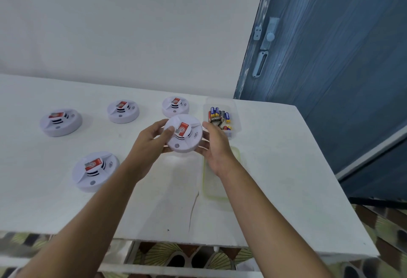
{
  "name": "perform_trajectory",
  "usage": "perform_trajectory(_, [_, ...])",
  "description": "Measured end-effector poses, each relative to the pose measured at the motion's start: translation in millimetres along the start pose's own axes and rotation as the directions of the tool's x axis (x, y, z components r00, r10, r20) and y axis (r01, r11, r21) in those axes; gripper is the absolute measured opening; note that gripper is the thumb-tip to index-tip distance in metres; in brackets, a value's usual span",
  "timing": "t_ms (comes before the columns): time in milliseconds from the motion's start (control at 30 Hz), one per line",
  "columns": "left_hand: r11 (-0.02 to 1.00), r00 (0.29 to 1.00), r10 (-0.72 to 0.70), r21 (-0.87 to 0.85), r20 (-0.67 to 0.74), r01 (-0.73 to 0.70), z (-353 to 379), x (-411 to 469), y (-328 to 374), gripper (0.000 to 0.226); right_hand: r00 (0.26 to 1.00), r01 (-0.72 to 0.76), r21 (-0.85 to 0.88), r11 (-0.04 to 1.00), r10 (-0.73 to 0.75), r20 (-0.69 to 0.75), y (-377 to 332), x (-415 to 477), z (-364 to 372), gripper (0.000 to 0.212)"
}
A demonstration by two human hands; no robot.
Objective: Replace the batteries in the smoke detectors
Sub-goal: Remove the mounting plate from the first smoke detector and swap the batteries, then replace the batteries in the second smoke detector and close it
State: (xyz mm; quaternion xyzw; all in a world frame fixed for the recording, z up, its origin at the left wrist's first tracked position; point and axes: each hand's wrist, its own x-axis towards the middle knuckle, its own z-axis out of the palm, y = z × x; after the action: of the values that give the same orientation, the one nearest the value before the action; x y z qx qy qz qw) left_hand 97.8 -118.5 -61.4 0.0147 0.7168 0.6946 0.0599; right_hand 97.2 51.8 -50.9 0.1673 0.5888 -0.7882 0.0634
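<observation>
**Q:** Left part of table [275, 156]?
**A:** Far-left detector [61, 121], flat, red label up. Near-left detector [95, 171] closer to front edge, same attitude. Rear-centre detector [123, 111] further back. All three well apart. Label print too blurred to read.

**Q:** Left hand [149, 145]?
**A:** Curled round left rim of held detector [184, 133]. Left thumb [168, 131] pressed on top face beside the red label. Remaining fingers tucked beneath, mostly hidden by the casing.

**Q:** Location of held detector?
**A:** Raised off the table at centre, label side up, gripped between both hands. Underside out of view. Rear-right detector [175, 106] just behind, near edge partly covered.

**Q:** Right hand [217, 150]?
**A:** Wrapped round right rim. Right thumb [208, 126] at upper right edge. Fingertips under the casing, only partly visible.

**Q:** Right of hands?
**A:** Clear tub [236, 112] holding loose batteries [217, 116]. Count uncertain, near-left corner masked by right hand. Clear lid [217, 189] with greenish rim flat on table nearer the front, far end covered by right wrist. Crack [193, 209] in tabletop just left of lid. Blue door [330, 79] with latch [267, 35] at far right, cut off by frame edge. Patterned floor [385, 222] below, only in part.
</observation>
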Motion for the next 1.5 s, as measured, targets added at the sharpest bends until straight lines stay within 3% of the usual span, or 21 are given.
perform_trajectory(200, [0.961,0.977,-0.173,0.196,-0.127,0.195,-27,11,-23,0.045,0.983,-0.059,-0.173,0.983,0.087,0.159,13,7,23,0.032])
perform_trajectory(400, [0.827,0.957,-0.113,0.508,-0.268,0.241,-32,20,-24,0.036,0.980,-0.121,-0.304,0.945,0.162,0.113,22,12,49,0.043])
perform_trajectory(467, [0.786,0.955,-0.110,0.564,-0.277,0.254,-33,23,-24,0.040,0.985,-0.136,-0.349,0.927,0.165,0.053,29,18,57,0.064])
perform_trajectory(533, [0.761,0.956,-0.104,0.597,-0.273,0.253,-33,24,-23,0.049,0.984,-0.162,-0.358,0.919,0.178,0.010,50,45,56,0.102])
perform_trajectory(600, [0.749,0.960,-0.088,0.617,-0.267,0.240,-34,25,-23,0.056,0.982,-0.171,-0.373,0.912,0.188,0.010,73,74,51,0.115])
perform_trajectory(767, [0.737,0.956,-0.086,0.628,-0.279,0.250,-34,26,-20,0.059,0.982,-0.184,-0.355,0.916,0.190,-0.020,50,48,58,0.104])
perform_trajectory(900, [0.734,0.954,-0.116,0.623,-0.278,0.270,-36,29,-20,0.057,0.985,-0.149,-0.383,0.911,0.171,0.024,30,31,58,0.046])
perform_trajectory(967, [0.726,0.956,-0.135,0.632,-0.259,0.273,-38,34,-19,0.056,0.990,-0.120,-0.423,0.898,0.141,0.018,24,31,55,0.036])
perform_trajectory(1067, [0.728,0.953,-0.140,0.625,-0.267,0.282,-42,47,-18,0.064,0.998,-0.066,-0.459,0.886,0.068,-0.013,19,35,52,0.035])
perform_trajectory(1233, [0.769,0.968,-0.106,0.598,-0.226,0.224,-40,84,-9,0.047,0.998,-0.052,-0.472,0.880,0.061,0.004,12,57,56,0.047])
perform_trajectory(1367, [0.722,0.975,-0.093,0.661,-0.202,0.205,-36,117,-5,0.045,0.997,-0.074,-0.479,0.875,0.057,-0.050,-1,76,69,0.016])
perform_trajectory(1500, [0.617,0.983,-0.090,0.765,-0.162,0.183,-31,142,-8,0.055,0.991,-0.083,-0.503,0.860,0.016,-0.136,-1,106,80,0.048])
